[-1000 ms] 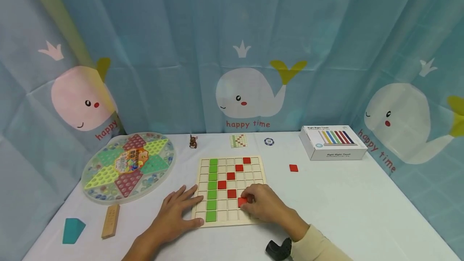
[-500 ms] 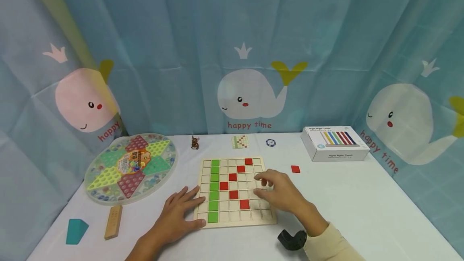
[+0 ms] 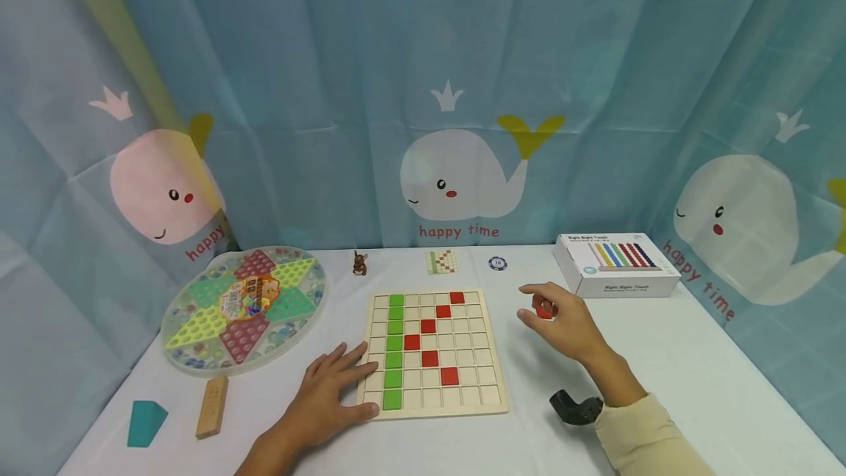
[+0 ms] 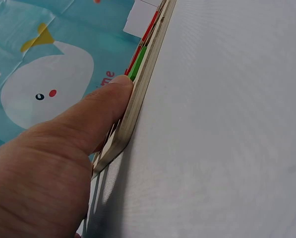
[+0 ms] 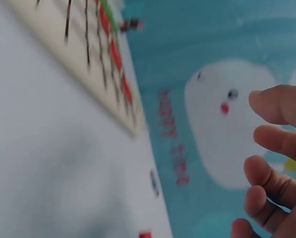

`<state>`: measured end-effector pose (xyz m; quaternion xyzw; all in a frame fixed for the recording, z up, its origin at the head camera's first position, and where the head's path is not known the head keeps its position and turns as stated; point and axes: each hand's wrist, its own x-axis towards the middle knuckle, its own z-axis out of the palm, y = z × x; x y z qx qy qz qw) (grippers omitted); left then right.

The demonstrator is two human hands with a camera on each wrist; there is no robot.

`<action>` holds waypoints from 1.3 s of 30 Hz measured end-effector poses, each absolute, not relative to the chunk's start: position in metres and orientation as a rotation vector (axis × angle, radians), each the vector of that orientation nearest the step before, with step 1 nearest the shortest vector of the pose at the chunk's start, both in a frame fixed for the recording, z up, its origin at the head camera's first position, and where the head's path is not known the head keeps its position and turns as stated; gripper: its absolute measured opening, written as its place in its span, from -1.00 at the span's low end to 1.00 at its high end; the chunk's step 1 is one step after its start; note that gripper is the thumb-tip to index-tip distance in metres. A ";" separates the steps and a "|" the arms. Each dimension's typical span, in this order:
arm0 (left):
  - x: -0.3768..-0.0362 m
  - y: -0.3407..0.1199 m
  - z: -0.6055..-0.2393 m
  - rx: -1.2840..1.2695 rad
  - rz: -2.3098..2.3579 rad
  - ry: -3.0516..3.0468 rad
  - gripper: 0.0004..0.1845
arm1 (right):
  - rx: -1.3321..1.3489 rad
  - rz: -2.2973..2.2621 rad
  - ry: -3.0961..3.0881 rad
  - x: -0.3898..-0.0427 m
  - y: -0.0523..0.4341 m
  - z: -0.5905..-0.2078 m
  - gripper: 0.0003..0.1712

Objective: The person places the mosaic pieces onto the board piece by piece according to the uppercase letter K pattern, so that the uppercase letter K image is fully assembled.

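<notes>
Just off the 3 o'clock edge of the wooden grid board (image 3: 432, 353), a loose red tile (image 3: 543, 311) lies on the white surface (image 3: 661, 380). Over it hovers the right hand (image 3: 562, 325), fingers loosely spread and gripping nothing. At the board's 8 o'clock corner, the left hand (image 3: 330, 391) lies flat, fingers straight, thumb pressed against the wooden rim. Green tiles (image 3: 394, 347) fill one column; red tiles (image 3: 429, 336) run diagonally. Further out at 9 o'clock sits a round marble game (image 3: 241, 307).
</notes>
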<state>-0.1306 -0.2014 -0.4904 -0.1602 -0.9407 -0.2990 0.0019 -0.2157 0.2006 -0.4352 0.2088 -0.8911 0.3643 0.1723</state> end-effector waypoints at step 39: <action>-0.130 -0.202 -0.491 -0.524 -0.900 -2.936 -0.28 | 0.333 0.871 -2.899 -0.233 0.250 -0.459 -0.75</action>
